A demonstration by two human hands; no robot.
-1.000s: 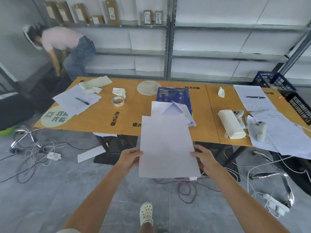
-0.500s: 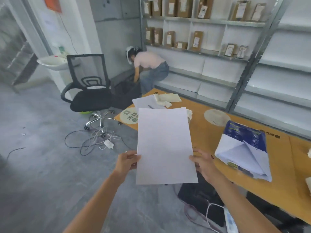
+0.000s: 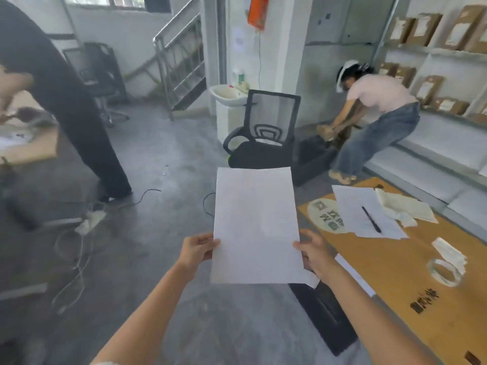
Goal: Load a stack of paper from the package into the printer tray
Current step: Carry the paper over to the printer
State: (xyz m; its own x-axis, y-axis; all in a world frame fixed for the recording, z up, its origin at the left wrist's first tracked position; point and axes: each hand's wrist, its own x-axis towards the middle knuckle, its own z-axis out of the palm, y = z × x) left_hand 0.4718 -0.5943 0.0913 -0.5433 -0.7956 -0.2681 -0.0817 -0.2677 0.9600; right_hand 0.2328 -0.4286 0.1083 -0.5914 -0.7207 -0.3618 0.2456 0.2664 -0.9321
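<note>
I hold a white stack of paper [image 3: 255, 225] flat in front of me over the grey floor. My left hand [image 3: 198, 250] grips its lower left edge and my right hand [image 3: 313, 252] grips its lower right edge. The blue paper package is out of view now. No printer or printer tray shows in this frame.
The wooden table [image 3: 395, 280] lies to my right with loose sheets, a pen [image 3: 371, 219] and a tape roll [image 3: 445, 271]. A black office chair [image 3: 263, 138] stands ahead. One person bends by the shelves [image 3: 379, 114], another in black stands at left [image 3: 66, 101]. Cables [image 3: 76, 248] lie on the floor.
My view has swung left, away from the table. The blue package has left the frame; the chair, stairs and a second person have come into view. Both hands keep the paper.
</note>
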